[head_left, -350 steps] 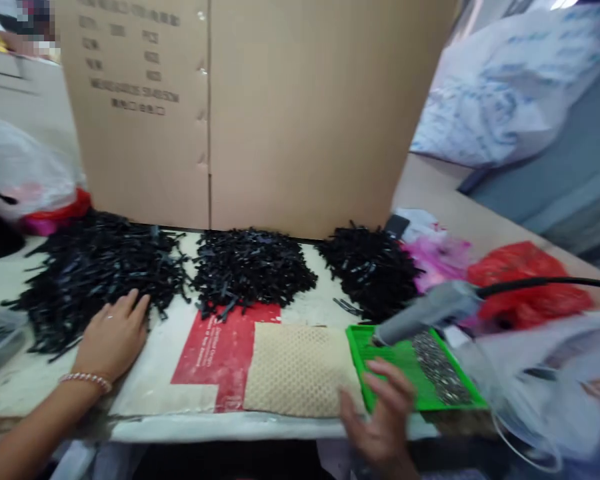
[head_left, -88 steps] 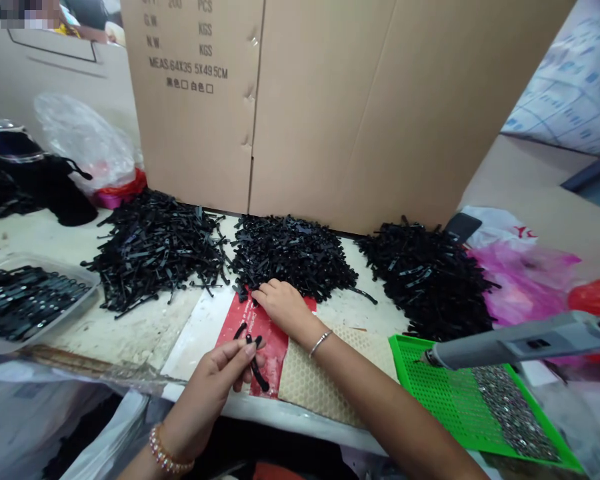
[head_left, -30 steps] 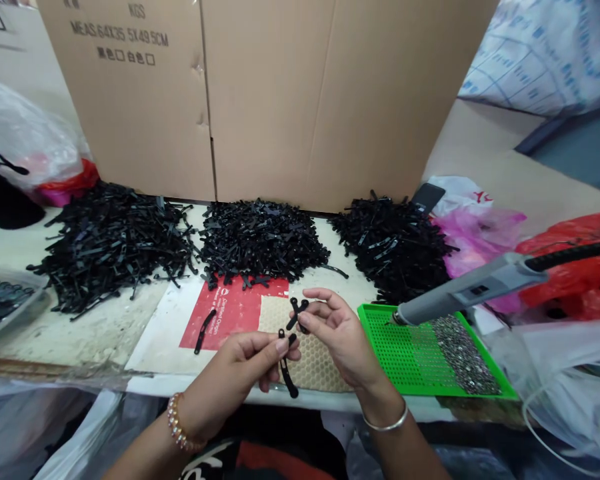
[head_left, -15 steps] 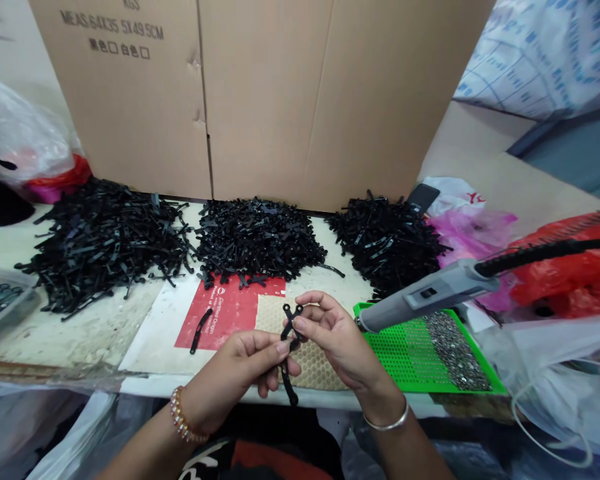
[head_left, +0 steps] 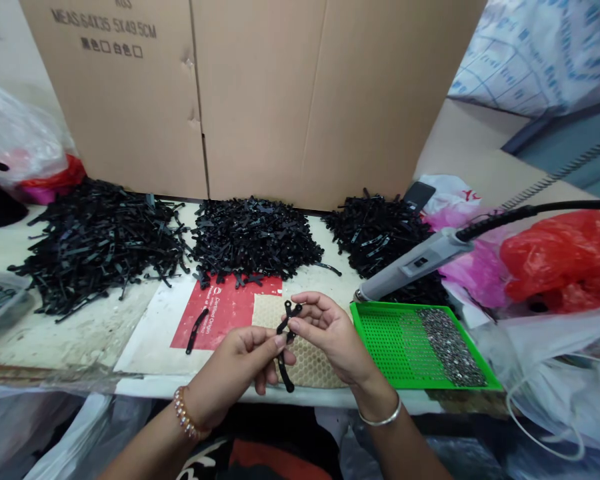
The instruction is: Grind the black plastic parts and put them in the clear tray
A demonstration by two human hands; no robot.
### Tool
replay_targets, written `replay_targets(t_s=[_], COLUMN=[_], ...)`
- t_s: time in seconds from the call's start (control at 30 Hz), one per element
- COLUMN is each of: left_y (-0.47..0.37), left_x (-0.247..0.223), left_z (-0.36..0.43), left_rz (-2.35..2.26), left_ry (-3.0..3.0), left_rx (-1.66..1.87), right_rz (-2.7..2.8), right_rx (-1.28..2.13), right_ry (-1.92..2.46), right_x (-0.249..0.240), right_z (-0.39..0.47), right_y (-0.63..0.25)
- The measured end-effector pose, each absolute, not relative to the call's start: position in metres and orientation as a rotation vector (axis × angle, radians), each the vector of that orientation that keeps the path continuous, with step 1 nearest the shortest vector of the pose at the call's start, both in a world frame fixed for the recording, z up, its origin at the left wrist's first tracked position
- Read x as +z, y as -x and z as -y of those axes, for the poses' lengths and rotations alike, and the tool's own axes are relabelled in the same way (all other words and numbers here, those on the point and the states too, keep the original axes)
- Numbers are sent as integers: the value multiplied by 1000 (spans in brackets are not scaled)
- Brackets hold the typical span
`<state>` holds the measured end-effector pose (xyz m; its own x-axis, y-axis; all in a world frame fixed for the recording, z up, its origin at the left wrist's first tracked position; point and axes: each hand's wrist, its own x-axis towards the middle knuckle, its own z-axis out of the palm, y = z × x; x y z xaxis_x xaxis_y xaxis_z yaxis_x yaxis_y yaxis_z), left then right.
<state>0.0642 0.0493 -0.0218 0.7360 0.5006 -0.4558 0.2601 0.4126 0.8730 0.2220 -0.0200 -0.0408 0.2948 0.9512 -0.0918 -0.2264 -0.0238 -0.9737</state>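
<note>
Cardboard sheets point(head_left: 260, 93) back a cluttered bench point(head_left: 70, 333). Left hand point(head_left: 235, 373) and right hand point(head_left: 330, 333) meet above it — the fingers of each pinching small black clip parts point(head_left: 285, 333) held between them. Beyond the fingers lie three black heaps point(head_left: 255, 237); to their right, a green tray point(head_left: 385, 340).

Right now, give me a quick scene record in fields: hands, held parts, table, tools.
left hand: pinches a black strip that hangs down
right hand: holds a black cross piece against the strip's top
loose strip: lies on the red sheet
piles: three heaps of black parts before a cardboard box
green tray: small metal bits at its right end
grey tool: nozzle above the tray's far edge
</note>
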Motion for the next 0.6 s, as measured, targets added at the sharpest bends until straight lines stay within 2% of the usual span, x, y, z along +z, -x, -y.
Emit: replay_targets(t_s=[0.6], left_y=[-65], left_x=[-27], left_z=[-54], left_rz=[-741], left_ry=[-1068], left_rx=[133], right_rz=[750], right_rx=[1129], right_ry=[1164], right_x=[-53], right_z=[16], right_y=[-216])
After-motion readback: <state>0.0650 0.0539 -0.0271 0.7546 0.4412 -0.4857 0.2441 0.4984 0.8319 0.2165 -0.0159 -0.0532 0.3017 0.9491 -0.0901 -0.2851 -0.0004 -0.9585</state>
